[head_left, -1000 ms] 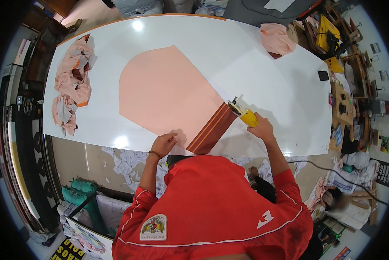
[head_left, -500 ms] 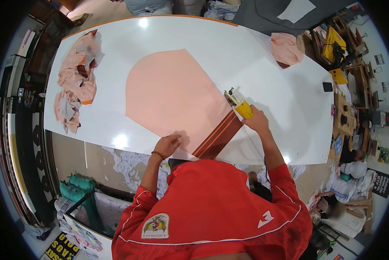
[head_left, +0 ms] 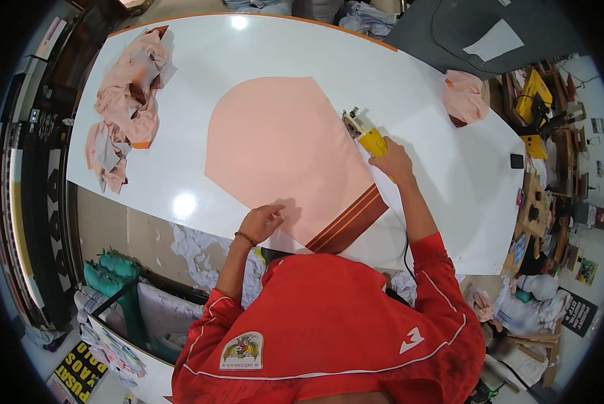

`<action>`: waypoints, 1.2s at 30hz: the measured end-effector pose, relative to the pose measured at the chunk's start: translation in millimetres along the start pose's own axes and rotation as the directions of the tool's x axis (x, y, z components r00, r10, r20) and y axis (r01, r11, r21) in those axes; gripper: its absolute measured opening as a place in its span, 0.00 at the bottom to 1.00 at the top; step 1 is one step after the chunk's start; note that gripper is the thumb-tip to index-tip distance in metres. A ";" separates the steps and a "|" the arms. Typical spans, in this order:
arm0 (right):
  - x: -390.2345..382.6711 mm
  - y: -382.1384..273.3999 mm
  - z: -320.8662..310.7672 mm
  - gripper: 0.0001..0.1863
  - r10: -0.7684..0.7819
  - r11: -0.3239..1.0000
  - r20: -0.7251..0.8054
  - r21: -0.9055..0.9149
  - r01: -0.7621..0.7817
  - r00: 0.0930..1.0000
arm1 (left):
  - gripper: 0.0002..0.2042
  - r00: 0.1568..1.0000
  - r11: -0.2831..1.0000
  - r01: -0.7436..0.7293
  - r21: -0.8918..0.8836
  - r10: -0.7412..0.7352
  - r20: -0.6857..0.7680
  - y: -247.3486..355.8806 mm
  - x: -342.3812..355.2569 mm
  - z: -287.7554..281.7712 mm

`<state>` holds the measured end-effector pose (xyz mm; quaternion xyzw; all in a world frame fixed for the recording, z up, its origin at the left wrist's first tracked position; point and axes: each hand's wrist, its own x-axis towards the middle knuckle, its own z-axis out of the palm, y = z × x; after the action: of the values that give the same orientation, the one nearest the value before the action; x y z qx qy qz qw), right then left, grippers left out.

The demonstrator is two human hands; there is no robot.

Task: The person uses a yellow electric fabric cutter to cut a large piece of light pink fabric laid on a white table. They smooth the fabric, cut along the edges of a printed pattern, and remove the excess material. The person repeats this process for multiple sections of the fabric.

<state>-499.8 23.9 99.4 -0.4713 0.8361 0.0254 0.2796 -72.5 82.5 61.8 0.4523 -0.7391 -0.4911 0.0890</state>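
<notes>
One pink panel (head_left: 275,148) w/ a striped brown band (head_left: 346,225) along its lower R side lies flat on the tabletop (head_left: 463,202). R hand (head_left: 393,160) has its grip closed round a yellow power tool (head_left: 373,143), prob. a cutter, head at panel's R edge approx midway btwn band & top corner. L hand (head_left: 261,224): grip loose, fingers bent, nothing visible in it, at panel's lower L edge. Upper stretch looks left to do; can't tell if stretch by band's done.

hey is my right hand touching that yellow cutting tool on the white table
Touching. The head view shows the right hand closed around the rear end of the yellow cutting tool, with no gap between them.
</notes>
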 end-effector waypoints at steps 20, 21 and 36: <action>53.7 76.4 13.4 0.24 -0.044 0.715 -0.130 0.688 0.122 0.991 | 0.13 0.739 0.883 0.462 0.079 -0.334 -0.585 -60.5 62.5 -24.2; 39.6 90.1 10.7 0.23 -0.048 0.707 -0.106 0.699 0.108 0.993 | 0.10 0.652 0.880 0.475 -0.020 -0.367 -0.664 -72.7 59.5 -37.3; -111.5 284.9 73.9 0.19 0.417 0.431 -0.174 0.902 -0.026 0.892 | 0.38 0.709 0.939 0.260 0.225 -0.028 -0.704 -269.6 7.3 -418.9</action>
<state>-651.1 290.7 29.0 -0.1366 0.8187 -0.4624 0.3119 321.3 -222.6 52.2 0.6676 -0.6812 -0.1706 0.2474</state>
